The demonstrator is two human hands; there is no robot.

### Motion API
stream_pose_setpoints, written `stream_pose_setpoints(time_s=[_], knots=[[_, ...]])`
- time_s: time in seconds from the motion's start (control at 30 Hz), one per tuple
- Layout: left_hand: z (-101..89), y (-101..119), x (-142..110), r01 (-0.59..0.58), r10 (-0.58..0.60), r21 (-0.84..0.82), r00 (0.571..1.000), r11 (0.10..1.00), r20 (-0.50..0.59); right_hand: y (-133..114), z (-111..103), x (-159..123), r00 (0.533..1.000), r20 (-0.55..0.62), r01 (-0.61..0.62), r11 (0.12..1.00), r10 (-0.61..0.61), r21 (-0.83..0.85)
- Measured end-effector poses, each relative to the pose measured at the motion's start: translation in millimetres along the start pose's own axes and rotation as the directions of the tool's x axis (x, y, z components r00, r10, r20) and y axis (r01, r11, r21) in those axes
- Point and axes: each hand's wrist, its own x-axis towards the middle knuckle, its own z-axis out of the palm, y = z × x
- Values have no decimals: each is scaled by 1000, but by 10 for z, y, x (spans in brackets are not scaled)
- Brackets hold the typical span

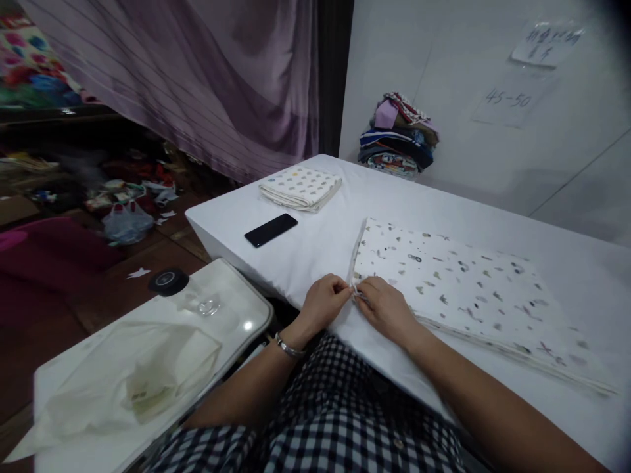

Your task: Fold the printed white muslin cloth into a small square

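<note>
A white cloth printed with small leaves and animals [453, 282] lies folded in a long flat rectangle on the white-covered table [325, 243]. Both hands meet at its near left corner. My left hand [326, 299] pinches the edge of this cloth between thumb and forefinger. Right beside it, my right hand [383, 305] grips the same corner, its fingers curled on the fabric. A second folded cloth [302, 187], white with small grey motifs, lies farther back. Between that cloth and the table's left edge rests a black phone [271, 230].
At left stands a lower white table [236, 295] holding a thin pale bag [148, 368], a clear small object [209, 306] and a black round object [168, 281]. A clothes pile [398, 138] stands behind the table by the wall. A purple curtain [236, 79] hangs at the back.
</note>
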Motion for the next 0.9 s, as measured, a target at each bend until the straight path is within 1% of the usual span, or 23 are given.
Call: stream_pose_setpoints(time_s=[0.1,0.2,0.3,0.43,0.5,0.67,0.9], knots=[[-31,7,-31,-43,41,34,999,999,34,8,21,2,1000,-28,5,1000,-5,-5],[-54,18,-57,-82,76,93,995,992,68,29,42,-3,998,-61,-14,1000,16,28],[-56,31,-53,-73,66,123,996,990,61,49,36,-20,994,-108,-22,997,29,72],[-44,45,-21,-41,36,109,998,993,48,58,28,-48,979,-200,40,998,-29,54],[-41,42,-10,-32,27,95,999,995,47,52,38,-53,980,-191,59,998,-53,25],[-42,14,-5,-22,18,86,999,996,48,25,59,-43,992,-96,83,996,-85,-25],[-58,-17,-12,-76,69,100,994,992,79,10,77,-21,995,-76,67,997,-71,-44]])
